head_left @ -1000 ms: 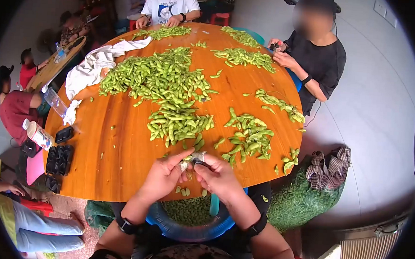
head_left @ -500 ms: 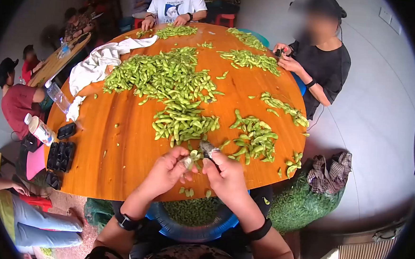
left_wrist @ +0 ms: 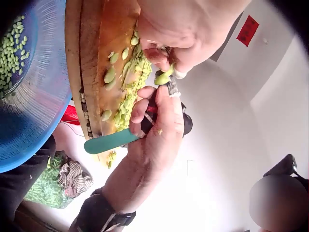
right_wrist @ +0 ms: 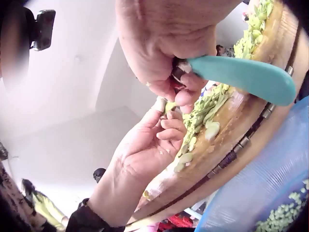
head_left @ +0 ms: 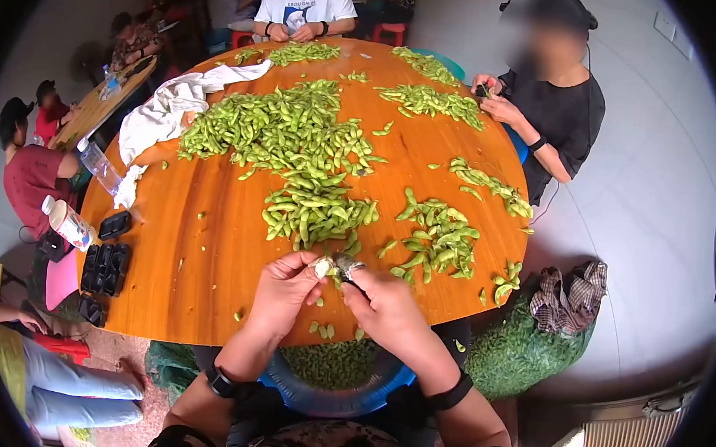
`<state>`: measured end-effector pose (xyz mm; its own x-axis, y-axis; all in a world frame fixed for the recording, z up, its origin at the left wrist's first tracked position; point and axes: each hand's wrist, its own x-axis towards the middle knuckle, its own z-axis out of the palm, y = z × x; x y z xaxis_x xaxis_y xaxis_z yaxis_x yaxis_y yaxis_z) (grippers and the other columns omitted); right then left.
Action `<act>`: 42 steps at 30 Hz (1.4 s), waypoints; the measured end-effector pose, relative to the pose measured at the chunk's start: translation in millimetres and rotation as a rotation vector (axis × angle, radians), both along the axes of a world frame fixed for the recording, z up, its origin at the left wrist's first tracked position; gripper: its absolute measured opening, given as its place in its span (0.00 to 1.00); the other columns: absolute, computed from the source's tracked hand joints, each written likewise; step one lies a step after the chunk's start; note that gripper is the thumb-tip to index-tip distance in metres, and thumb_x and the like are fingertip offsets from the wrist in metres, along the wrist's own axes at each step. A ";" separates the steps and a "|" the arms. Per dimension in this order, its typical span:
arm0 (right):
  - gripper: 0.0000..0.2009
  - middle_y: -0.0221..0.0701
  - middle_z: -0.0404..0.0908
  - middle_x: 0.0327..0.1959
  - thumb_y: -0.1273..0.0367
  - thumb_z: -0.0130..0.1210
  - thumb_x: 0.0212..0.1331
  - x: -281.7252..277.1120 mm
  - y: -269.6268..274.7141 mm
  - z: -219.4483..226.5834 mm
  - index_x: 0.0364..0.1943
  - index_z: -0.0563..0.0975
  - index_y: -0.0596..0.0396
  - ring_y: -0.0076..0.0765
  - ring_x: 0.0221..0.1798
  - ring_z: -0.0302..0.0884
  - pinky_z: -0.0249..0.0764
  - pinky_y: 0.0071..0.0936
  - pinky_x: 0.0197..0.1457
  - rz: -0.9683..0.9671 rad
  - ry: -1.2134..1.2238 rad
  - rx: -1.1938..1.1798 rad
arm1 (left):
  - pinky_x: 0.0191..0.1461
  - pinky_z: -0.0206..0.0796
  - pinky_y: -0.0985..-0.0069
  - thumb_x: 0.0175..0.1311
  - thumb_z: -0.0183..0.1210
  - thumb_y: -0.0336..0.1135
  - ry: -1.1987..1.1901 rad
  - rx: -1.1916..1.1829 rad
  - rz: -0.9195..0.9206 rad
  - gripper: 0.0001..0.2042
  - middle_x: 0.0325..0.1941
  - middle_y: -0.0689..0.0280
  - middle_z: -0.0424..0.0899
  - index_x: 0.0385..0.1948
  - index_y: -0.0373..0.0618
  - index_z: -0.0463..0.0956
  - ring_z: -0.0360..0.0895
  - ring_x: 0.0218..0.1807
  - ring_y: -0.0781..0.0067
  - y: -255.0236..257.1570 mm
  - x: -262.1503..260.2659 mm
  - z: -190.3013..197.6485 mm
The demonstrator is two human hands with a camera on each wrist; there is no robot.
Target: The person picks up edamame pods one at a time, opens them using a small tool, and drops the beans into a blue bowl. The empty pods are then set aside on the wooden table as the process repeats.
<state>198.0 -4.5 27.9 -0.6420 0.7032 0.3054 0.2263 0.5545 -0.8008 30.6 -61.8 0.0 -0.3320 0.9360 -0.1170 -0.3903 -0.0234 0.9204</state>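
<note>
My left hand [head_left: 284, 293] pinches a green soybean pod [left_wrist: 164, 77] between thumb and fingertips, close over the near edge of the table. White covering shows on its thumb tip. My right hand [head_left: 390, 307] grips a tool with a flat teal handle [right_wrist: 241, 77], which sticks out from the fist; the fingers hide most of its dark front part. Both hands' fingertips meet at the pod. Below them, several shelled beans [head_left: 321, 330] lie along the table edge. A blue basin [head_left: 294, 396] holding many shelled beans sits under the edge.
On the round wooden table [head_left: 183, 270] lie a large pod heap [head_left: 273, 132] and a smaller pile [head_left: 443, 237] to the right. A white cloth [head_left: 164, 113], bottle [head_left: 67, 224] and black tray [head_left: 105, 269] line the left side. People sit around; a full green sack [head_left: 522, 356] stands right.
My hands were together one second ago, drew slightly apart half a second ago, and now meet again at the pod. The person opposite has brought both hands together.
</note>
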 end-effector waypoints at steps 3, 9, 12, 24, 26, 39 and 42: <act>0.06 0.48 0.76 0.26 0.76 0.55 0.56 -0.3 0.2 2.2 0.37 0.73 0.61 0.58 0.28 0.75 0.70 0.42 0.29 0.034 0.010 -0.039 | 0.24 0.63 0.86 0.64 0.59 0.32 0.052 0.015 -0.014 0.05 0.25 0.69 0.79 0.35 0.42 0.79 0.73 0.23 0.83 -0.6 -0.4 -1.2; 0.05 0.49 0.77 0.30 0.76 0.54 0.55 -7.1 -5.7 -6.7 0.33 0.71 0.61 0.58 0.32 0.76 0.72 0.44 0.32 -0.079 0.020 0.103 | 0.28 0.64 0.85 0.63 0.60 0.29 -0.193 0.031 0.013 0.04 0.29 0.69 0.80 0.34 0.40 0.78 0.74 0.26 0.83 -0.5 17.0 -3.1; 0.04 0.48 0.77 0.30 0.76 0.54 0.55 -9.0 -8.0 -8.7 0.32 0.71 0.61 0.58 0.32 0.76 0.73 0.46 0.33 -0.104 0.003 0.127 | 0.29 0.65 0.84 0.63 0.60 0.29 -0.308 0.041 0.086 0.06 0.30 0.69 0.80 0.39 0.39 0.79 0.75 0.30 0.82 1.8 25.4 -15.0; 0.05 0.46 0.78 0.28 0.77 0.55 0.55 1.0 -10.7 -17.3 0.36 0.75 0.58 0.55 0.30 0.77 0.73 0.40 0.30 -0.040 0.023 -0.224 | 0.39 0.63 0.88 0.71 0.46 0.32 0.207 0.001 -0.004 0.13 0.31 0.74 0.76 0.50 0.38 0.75 0.67 0.32 0.87 -1.4 34.0 4.9; 0.05 0.46 0.78 0.27 0.77 0.55 0.55 0.0 -12.2 -18.3 0.35 0.75 0.58 0.54 0.31 0.78 0.73 0.39 0.30 -0.053 0.032 -0.200 | 0.41 0.63 0.85 0.70 0.45 0.31 0.236 0.003 -0.006 0.14 0.33 0.74 0.75 0.52 0.38 0.74 0.67 0.34 0.86 -0.7 34.2 3.3; 0.06 0.46 0.76 0.25 0.78 0.55 0.54 -9.6 -19.0 -22.1 0.36 0.75 0.59 0.50 0.27 0.78 0.72 0.37 0.28 -0.150 0.056 -0.101 | 0.37 0.62 0.83 0.67 0.41 0.27 0.592 0.065 -0.176 0.15 0.29 0.71 0.72 0.51 0.37 0.72 0.66 0.30 0.83 7.0 8.4 -18.3; 0.04 0.37 0.77 0.23 0.78 0.54 0.56 -6.8 -17.7 -15.3 0.35 0.75 0.59 0.32 0.21 0.78 0.71 0.29 0.24 -0.125 0.078 -0.328 | 0.37 0.63 0.82 0.66 0.41 0.24 0.557 0.137 -0.226 0.17 0.30 0.69 0.72 0.55 0.37 0.69 0.66 0.30 0.82 3.9 8.2 -15.1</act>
